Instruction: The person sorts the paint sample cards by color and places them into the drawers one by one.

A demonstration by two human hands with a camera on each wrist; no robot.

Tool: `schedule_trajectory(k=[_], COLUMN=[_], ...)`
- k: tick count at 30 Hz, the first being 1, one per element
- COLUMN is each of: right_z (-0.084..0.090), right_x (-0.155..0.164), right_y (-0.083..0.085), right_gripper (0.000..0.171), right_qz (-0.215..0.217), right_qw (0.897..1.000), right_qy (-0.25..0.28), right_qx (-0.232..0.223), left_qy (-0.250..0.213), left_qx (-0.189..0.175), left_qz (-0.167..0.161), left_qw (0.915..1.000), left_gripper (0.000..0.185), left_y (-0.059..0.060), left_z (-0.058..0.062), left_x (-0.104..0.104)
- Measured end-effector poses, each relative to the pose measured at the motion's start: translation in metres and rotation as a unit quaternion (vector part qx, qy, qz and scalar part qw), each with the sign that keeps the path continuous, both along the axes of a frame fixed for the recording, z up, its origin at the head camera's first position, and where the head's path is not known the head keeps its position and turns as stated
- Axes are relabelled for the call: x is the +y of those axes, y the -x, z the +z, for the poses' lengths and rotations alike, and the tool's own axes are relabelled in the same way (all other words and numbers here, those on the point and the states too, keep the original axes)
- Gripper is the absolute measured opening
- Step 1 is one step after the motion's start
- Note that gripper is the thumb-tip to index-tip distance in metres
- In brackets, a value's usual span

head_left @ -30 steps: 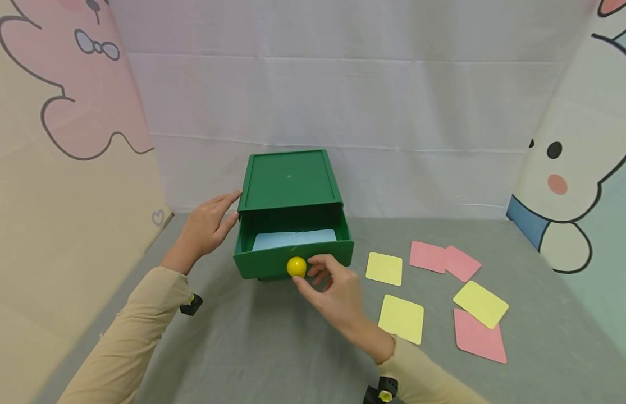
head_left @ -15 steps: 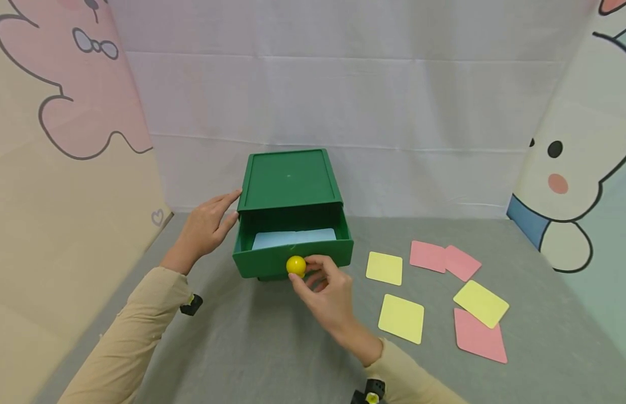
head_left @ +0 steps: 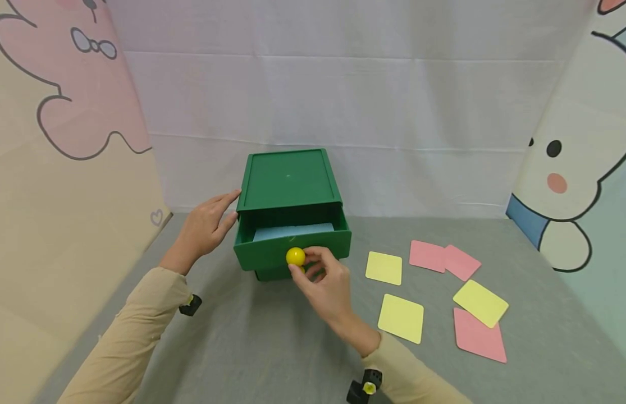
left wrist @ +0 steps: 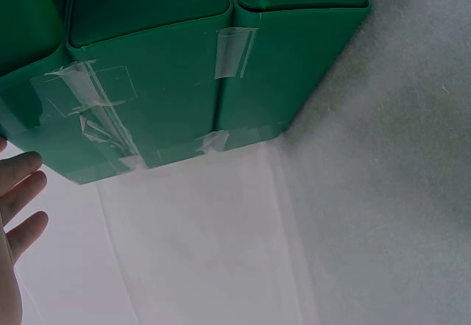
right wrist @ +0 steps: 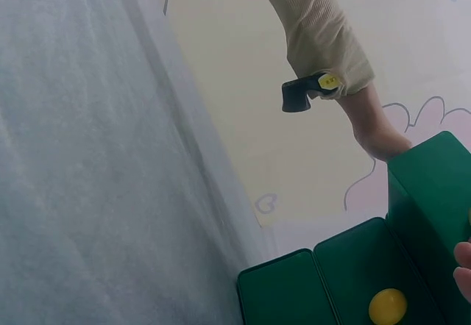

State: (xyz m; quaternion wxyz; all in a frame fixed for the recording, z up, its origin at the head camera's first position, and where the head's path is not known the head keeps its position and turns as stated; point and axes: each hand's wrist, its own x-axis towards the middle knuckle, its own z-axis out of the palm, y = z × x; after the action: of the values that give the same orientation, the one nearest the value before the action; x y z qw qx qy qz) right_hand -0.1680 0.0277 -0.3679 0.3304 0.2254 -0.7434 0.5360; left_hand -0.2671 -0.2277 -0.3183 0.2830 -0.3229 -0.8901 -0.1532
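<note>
A green drawer cabinet (head_left: 289,179) stands on the grey cloth with its top drawer (head_left: 262,255) partly pulled out. Inside that drawer lie light blue cards (head_left: 292,230). My right hand (head_left: 327,289) pinches the drawer's round yellow knob (head_left: 295,256) between thumb and index finger. On the cabinet's left side, my left hand (head_left: 204,227) rests with its fingers extended at the upper edge. In the left wrist view, those fingers (left wrist: 26,189) appear beside the taped side wall (left wrist: 162,104). A lower drawer's yellow knob (right wrist: 388,306) shows in the right wrist view.
Right of the cabinet, yellow cards (head_left: 383,268) and pink cards (head_left: 426,256) lie scattered on the grey cloth (head_left: 232,348); one yellow card (head_left: 481,303) overlaps a pink one (head_left: 479,339). A white cloth backdrop (head_left: 343,101) rises behind, with printed panels at both sides.
The top drawer has slid slightly inward, away from me, with my right hand on its knob. More of the front below it shows, and less of the blue cards. My left hand has stayed put.
</note>
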Motion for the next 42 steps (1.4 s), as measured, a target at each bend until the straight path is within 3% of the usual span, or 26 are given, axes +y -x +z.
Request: schedule_trajectory(k=[15, 26, 42], right_z=[0.003, 0.004, 0.002], right_x=[-0.003, -0.008, -0.013], right_y=[0.021, 0.038, 0.062], right_gripper=[0.026, 0.026, 0.026], right_qz=[-0.033, -0.045, -0.076], right_qw=[0.998, 0.997, 0.993], right_qy=[-0.039, -0.065, -0.096], right_qx=[-0.027, 0.001, 0.001], left_qy=[-0.002, 0.0, -0.003], left_qx=[0.009, 0.005, 0.007], left_qz=[-0.005, -0.006, -0.008], left_qw=[0.9999, 1.0, 0.9999], left_gripper=[0.051, 0.048, 0.048], left_y=[0.003, 0.001, 0.001], left_z=[-0.001, 0.002, 0.0], left_x=[0.001, 0.0, 0.0])
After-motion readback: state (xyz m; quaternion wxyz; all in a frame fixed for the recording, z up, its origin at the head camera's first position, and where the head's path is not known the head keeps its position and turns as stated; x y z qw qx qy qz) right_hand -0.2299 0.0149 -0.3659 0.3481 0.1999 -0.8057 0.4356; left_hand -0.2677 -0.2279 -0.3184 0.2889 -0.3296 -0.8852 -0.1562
